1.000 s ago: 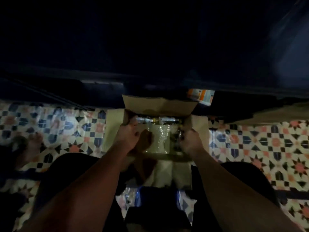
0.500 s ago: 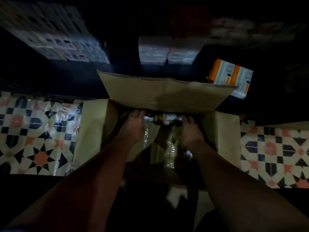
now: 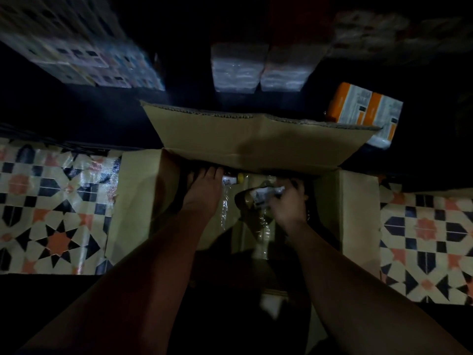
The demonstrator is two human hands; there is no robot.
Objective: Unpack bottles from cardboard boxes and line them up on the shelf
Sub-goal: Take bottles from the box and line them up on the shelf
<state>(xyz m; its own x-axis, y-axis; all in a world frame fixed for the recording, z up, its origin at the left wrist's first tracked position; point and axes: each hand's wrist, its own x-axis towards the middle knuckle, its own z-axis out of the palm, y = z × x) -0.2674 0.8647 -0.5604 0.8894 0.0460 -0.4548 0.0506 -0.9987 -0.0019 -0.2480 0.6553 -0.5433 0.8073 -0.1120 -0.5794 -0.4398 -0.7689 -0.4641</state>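
Inside the open brown cardboard box (image 3: 256, 139) on the patterned tile floor (image 3: 58, 221), our right hand (image 3: 286, 203) grips a small labelled bottle (image 3: 266, 194) in crinkly plastic wrap; our left hand (image 3: 204, 193) reaches in, fingers relaxed. It looks light but slippery, so we'd grasp its body.

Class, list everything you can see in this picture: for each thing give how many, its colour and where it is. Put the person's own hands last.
cardboard box: one, brown, open, on the floor at centre
bottle: one plainly seen, white label and yellow cap, inside the box by the far wall; others too dark to count
plastic wrap: clear, crumpled, inside the box
orange and white pack: one, behind the box to the right
wrapped packs: two, pale, on the dark shelf beyond the box
tiled floor: cream, navy and orange pattern, both sides
left hand: inside the box, fingers extended
right hand: inside the box, gripping a labelled item
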